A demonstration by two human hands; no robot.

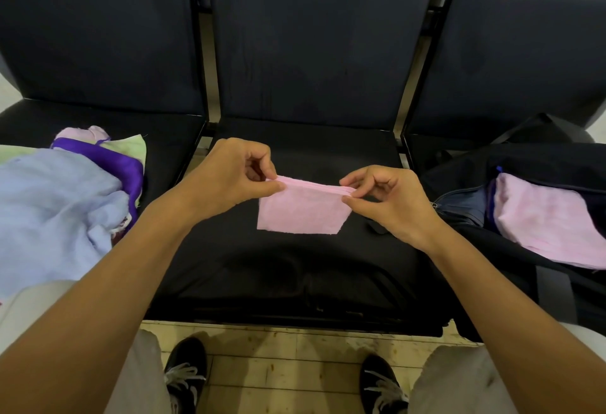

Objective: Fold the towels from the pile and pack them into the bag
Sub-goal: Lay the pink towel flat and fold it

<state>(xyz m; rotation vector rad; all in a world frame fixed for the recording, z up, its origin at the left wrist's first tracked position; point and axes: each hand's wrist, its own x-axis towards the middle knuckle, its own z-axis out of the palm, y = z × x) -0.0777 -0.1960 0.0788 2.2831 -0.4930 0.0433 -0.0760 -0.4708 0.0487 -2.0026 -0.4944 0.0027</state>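
On the left seat [170, 138] lies the pile of towels [65, 197]: a pale blue one on top, with purple, light green and pale pink cloth showing behind it. Just right of the pile, over the middle seat [295, 266], the person's left hand [229, 177] pinches the left top corner of a small pink towel [303, 213] between thumb and forefinger, a narrow grip closed on the cloth. The towel is folded, its layered top edge stretched nearly level between the two hands, the rest hanging down in front of the dark cushion. The right hand [390, 197] pinches the right top corner in the same way, its other fingers curled. Further right, on the right seat, a dark bag [541, 158] lies open with a folded pink towel [544, 220] already inside it. Below, the person's pale trouser legs and black shoes [187, 371] with white laces stand on a tiled floor [282, 367].
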